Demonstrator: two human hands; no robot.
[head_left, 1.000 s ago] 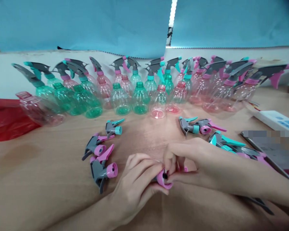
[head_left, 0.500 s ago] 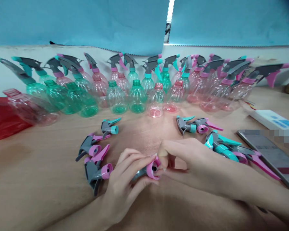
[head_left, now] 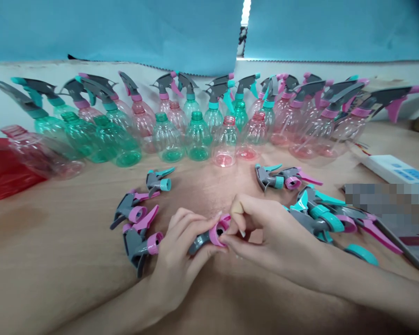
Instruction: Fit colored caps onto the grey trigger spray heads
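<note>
Standing in a curved row at twelve o'clock on the wooden counter (head_left: pixel 56 260) are clear plastic spray bottles (head_left: pixel 226 144), pink and green; all are looking empty. The rear ones are wearing grey trigger tops, while the front ones, such as a green bottle (head_left: pixel 197 139), are standing open-necked. One pink bottle (head_left: pixel 38 153) is lying on its side at ten o'clock, touching a red plastic bag (head_left: pixel 3 172).

The left hand (head_left: pixel 181 265) is gripping a grey trigger sprayer head (head_left: pixel 209 236) with a pink screw collar, the collar's open mouth facing up toward the camera; its grip is clenched around the grey body. The right hand (head_left: pixel 265 232) is pinching the collar's rim with thumb and fingertips, so both are grasping the same piece, just above the counter at six o'clock.

Loose sprayer heads are lying at nine o'clock (head_left: pixel 139 232) and in a pile at three o'clock (head_left: pixel 317 214), pink and teal. A white remote control (head_left: pixel 394 170) is resting at two o'clock.

Compared with half a second ago, the hands are sitting slightly higher and the collar is turning more toward the bottles; a teal collar (head_left: pixel 361 253) is now showing by the right forearm.
</note>
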